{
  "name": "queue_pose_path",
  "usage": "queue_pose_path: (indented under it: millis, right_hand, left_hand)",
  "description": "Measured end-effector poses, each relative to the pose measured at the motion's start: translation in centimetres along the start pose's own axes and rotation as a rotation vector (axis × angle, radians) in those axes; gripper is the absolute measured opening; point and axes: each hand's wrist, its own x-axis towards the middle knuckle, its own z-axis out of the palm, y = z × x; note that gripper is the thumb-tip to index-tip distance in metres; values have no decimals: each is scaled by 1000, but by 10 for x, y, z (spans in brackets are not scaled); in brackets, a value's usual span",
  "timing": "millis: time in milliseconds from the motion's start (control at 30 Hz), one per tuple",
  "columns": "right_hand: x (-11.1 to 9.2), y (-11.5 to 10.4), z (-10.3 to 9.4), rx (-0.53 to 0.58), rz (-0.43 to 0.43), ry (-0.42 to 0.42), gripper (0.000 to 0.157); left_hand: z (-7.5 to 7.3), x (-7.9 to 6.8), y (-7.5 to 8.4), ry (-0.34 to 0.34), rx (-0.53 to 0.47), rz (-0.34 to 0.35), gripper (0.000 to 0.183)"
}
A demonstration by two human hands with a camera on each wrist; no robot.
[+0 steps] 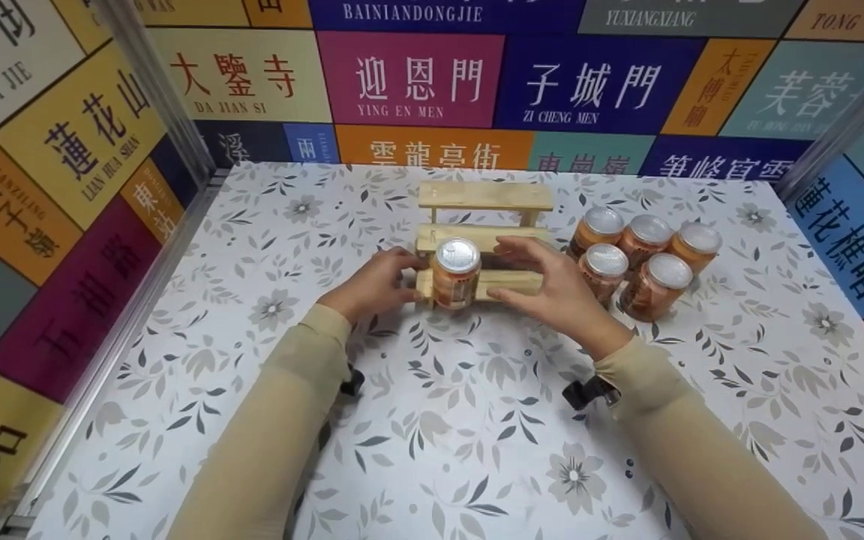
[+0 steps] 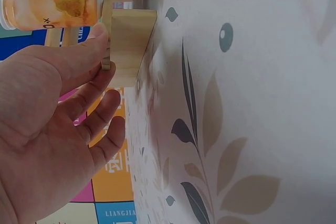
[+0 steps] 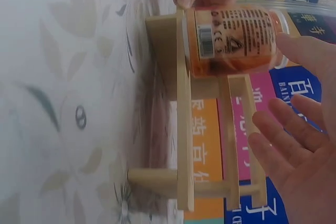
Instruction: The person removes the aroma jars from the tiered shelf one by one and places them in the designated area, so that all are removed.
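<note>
A small orange can [image 1: 458,274] with a silver lid stands upright at the left end of the lowest step of a three-tier wooden rack [image 1: 484,196]. In the left wrist view, the left hand [image 2: 50,108] pinches the end of that step between thumb and index finger, its other fingers loosely bent. The right hand [image 1: 563,289] is just right of the can, fingers spread and holding nothing. Its thumb tip comes right at the can's lid in the right wrist view, where the can's barcode label [image 3: 231,38] faces the camera.
Several matching cans [image 1: 642,244] are grouped on the table right of the rack, close by the right hand. A floral-patterned cover [image 1: 447,435] lies over the table. Panels with colourful lettering [image 1: 417,79] rise behind and at both sides.
</note>
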Motion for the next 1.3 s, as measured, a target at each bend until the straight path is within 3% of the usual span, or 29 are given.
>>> queue_pose_path:
  millis: [267, 500, 767, 1067, 1300]
  right_hand:
    - [18, -6, 20, 105, 40, -35, 79]
    - [27, -10, 31, 88, 27, -35, 81]
    - [32, -8, 37, 121, 24, -29, 72]
    - [28, -15, 35, -17, -46, 13, 64]
    - [19, -14, 24, -35, -48, 21, 66]
  left_hand:
    - [1, 3, 0, -5, 10, -16, 49]
    - [0, 3, 0, 4, 0, -25, 48]
    - [2, 3, 0, -10, 47, -29, 48]
    - [2, 3, 0, -6, 35, -40, 48]
    - [2, 1, 1, -12, 17, -67, 50]
